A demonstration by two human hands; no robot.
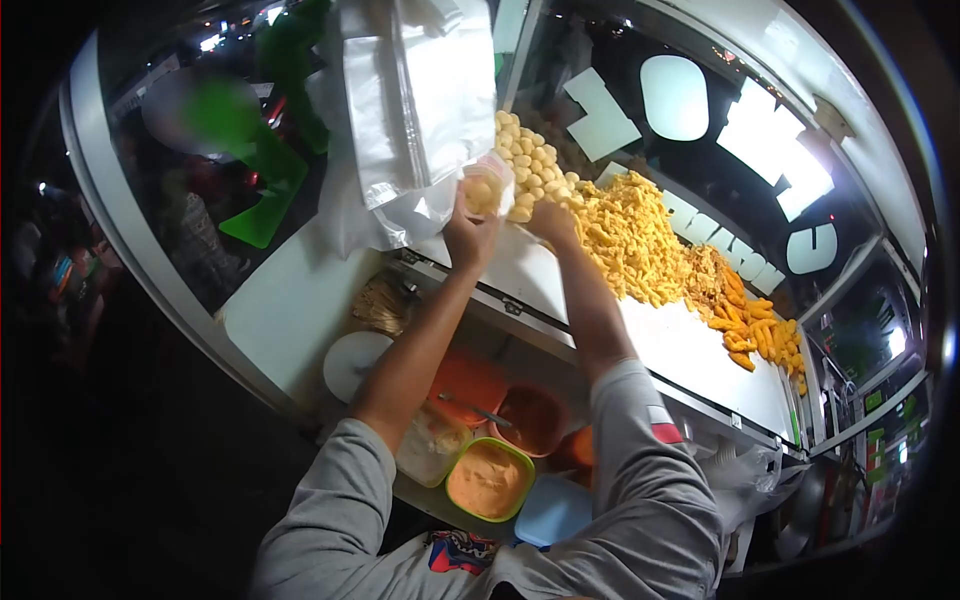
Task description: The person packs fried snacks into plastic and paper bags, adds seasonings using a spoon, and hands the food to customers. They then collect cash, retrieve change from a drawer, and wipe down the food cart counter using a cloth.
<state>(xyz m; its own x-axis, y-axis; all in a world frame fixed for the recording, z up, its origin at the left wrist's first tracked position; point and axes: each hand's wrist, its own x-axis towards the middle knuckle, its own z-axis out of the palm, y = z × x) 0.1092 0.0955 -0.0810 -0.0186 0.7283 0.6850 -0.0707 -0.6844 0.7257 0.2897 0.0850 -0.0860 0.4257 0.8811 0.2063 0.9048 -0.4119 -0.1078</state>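
My left hand (472, 238) is closed around a small clear plastic bag (483, 192) that has pale round balls inside. It is held up just in front of a stack of silvery-white plastic bags (385, 110). My right hand (553, 222) reaches into the food on the white counter, at the lower edge of a heap of pale yellow balls (530, 165). Its fingertips are hidden there, so their grip does not show. Right beside that hand rises a large mound of yellow stick-shaped fried snacks (630, 235).
Darker fried pieces (755, 325) lie at the counter's right end. On a shelf below are a green-rimmed tub of orange sauce (490, 480), a red-brown sauce tub (528, 420), a blue lid (553, 510) and wooden sticks (380, 303). Lettered glass panels enclose the stall.
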